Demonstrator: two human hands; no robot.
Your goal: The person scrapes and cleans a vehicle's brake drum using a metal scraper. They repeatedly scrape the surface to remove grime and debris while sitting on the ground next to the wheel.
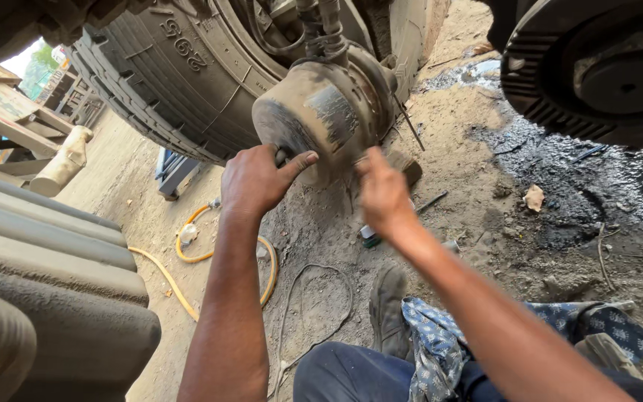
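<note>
Single head-worn view, low under vehicle, facing forward and slightly down along both forearms. Close range: left hand (256,181) and right hand (383,195) mid-frame, against dusty round grey metal canister (321,119) just beyond them. Large black ribbed rubber tyre (165,74) above left hand. Dirt ground (478,186) past right hand. No second view.

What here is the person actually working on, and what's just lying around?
In hand:
left hand
right hand
dusty metal drum

Lying about:
yellow hose
thin cable
patterned cloth
small can
tyre
</note>
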